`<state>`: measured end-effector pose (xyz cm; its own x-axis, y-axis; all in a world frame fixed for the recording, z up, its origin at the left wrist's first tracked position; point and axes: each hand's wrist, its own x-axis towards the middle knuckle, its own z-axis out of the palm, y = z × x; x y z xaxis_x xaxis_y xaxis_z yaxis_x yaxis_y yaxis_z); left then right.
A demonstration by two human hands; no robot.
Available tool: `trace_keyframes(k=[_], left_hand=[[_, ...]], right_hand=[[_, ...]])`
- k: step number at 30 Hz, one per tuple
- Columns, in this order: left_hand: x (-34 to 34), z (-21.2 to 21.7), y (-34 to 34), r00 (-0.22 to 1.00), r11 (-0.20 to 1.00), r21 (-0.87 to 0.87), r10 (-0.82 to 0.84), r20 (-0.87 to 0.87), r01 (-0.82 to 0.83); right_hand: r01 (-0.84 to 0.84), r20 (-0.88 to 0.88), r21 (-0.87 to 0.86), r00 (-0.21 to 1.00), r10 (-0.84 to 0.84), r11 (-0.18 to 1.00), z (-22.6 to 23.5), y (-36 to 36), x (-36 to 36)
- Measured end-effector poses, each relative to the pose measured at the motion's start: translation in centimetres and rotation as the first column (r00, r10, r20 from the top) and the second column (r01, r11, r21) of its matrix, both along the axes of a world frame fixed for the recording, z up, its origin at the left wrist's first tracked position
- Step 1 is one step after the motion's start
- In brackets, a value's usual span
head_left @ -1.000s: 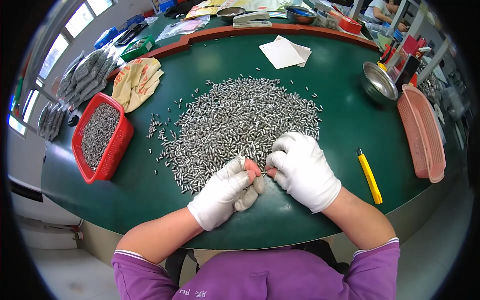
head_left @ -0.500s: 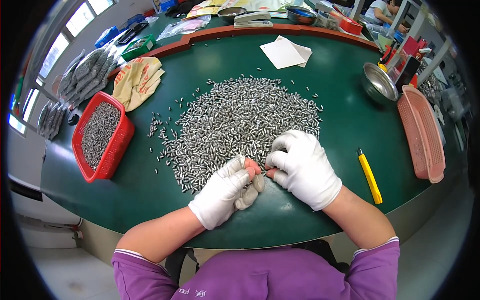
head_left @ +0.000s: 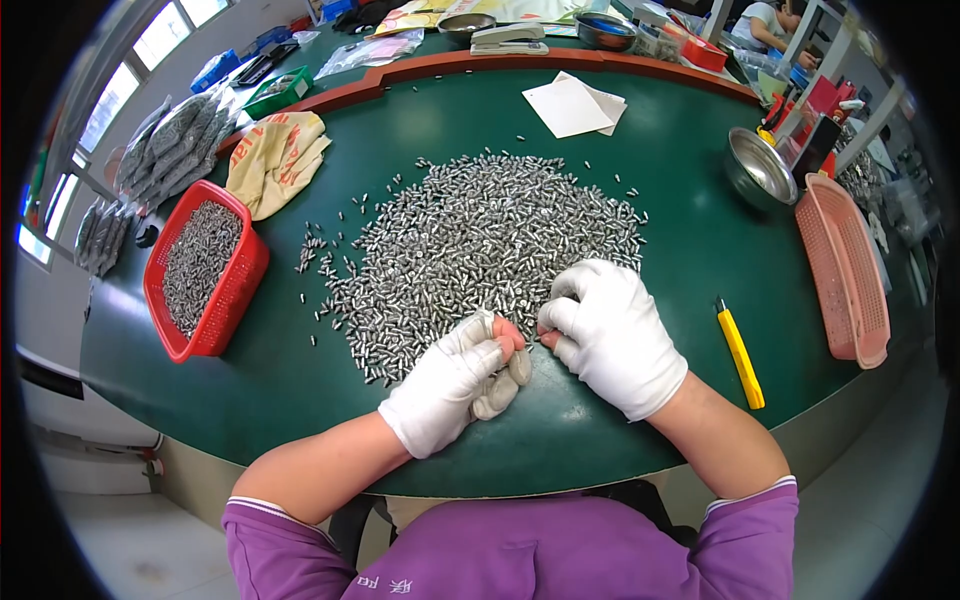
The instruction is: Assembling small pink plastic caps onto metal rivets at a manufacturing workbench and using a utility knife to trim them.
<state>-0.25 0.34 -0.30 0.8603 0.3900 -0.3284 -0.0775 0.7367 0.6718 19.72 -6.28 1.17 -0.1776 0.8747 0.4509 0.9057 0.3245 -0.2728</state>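
Shiny metal parts (head_left: 490,230) on a smooth green desk (head_left: 700,270), with white cloth gloves (head_left: 620,335) on the hands (head_left: 440,395).
The parts gleam like bare, polished metal; the desk has a low sheen, and the gloves look matt and softly wrinkled. The red basket (head_left: 240,290) is glossy plastic, the pink basket (head_left: 845,300) duller perforated plastic. The bowl (head_left: 757,165) is bright, smooth metal, the cutter's handle (head_left: 740,358) smooth yellow plastic. The white sheets (head_left: 565,107) look like matt paper, the beige sack (head_left: 272,160) creased and dull.
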Motion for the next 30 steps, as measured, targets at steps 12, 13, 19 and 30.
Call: trace_keyframes(k=[12, 13, 19, 30], left_hand=[[0.09, -0.21, -0.05, 1.0, 1.0, 0.003, 0.005, 0.019, -0.005], [0.07, -0.12, -0.07, 1.0, 1.0, 0.001, 0.01, 0.003, -0.01], [0.17, -0.02, -0.16, 1.0, 1.0, 0.026, 0.009, -0.028, -0.008], [0.51, 0.36, -0.48, 0.999, 0.994, 0.105, 0.01, -0.046, -0.005]], right_hand=[[-0.007, -0.043, 0.004, 0.999, 0.007, 1.0, 0.18, 0.02, -0.1], [0.006, -0.035, -0.007, 0.999, -0.007, 1.0, 0.08, 0.05, -0.08], [0.034, 0.023, -0.032, 0.999, -0.034, 0.999, 0.08, -0.13, -0.11], [0.001, 0.028, 0.008, 1.0, -0.001, 1.0, 0.42, -0.21, 0.3]])
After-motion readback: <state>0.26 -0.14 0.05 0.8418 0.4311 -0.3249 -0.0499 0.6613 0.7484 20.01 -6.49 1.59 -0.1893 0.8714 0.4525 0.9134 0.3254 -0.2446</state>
